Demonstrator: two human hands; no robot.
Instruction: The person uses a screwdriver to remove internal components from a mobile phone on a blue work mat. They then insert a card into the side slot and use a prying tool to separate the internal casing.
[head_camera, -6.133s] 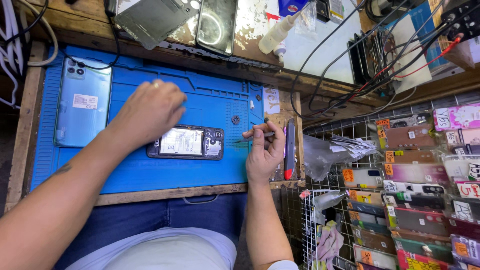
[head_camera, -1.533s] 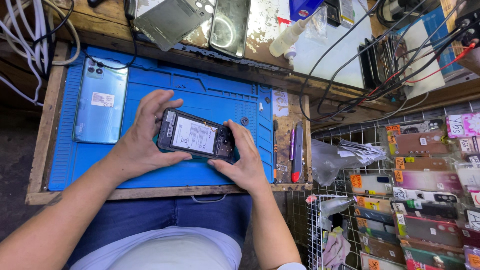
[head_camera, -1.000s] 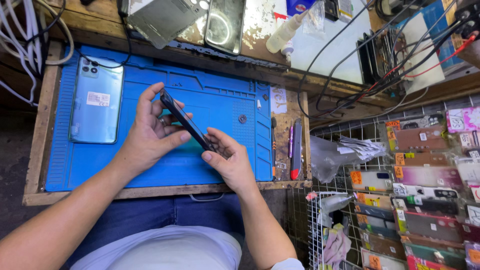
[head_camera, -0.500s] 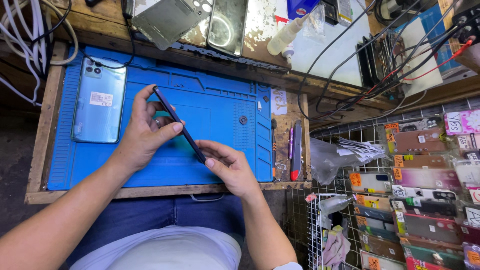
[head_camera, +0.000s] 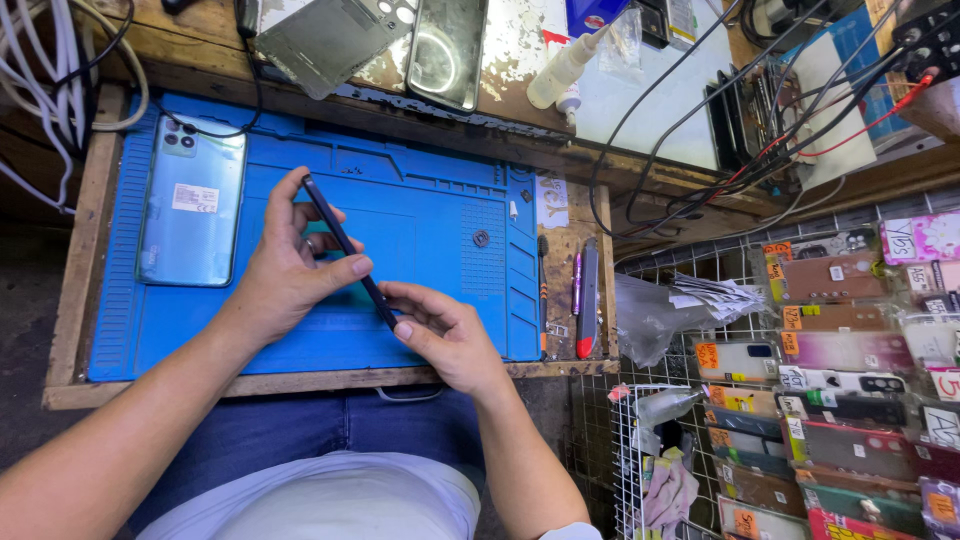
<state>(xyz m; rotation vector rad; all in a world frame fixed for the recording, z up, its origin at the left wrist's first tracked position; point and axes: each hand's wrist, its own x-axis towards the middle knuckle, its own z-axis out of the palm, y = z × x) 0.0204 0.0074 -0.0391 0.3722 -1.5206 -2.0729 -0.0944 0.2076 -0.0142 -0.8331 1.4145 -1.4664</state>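
A blue work mat (head_camera: 430, 215) covers most of the wooden bench (head_camera: 80, 260), and a pale blue phone back cover (head_camera: 190, 212) lies face down at its left end. Above the mat, the left hand (head_camera: 285, 275) grips the upper end of a dark phone (head_camera: 348, 250) held edge-on and tilted, while the right hand (head_camera: 450, 335) pinches its lower end; whether its screen faces up cannot be made out. A red-tipped tool (head_camera: 587, 315) rests just right of the mat. Wire racks (head_camera: 840, 380) at right hold rows of packaged phone cases, partly cut off by the frame.
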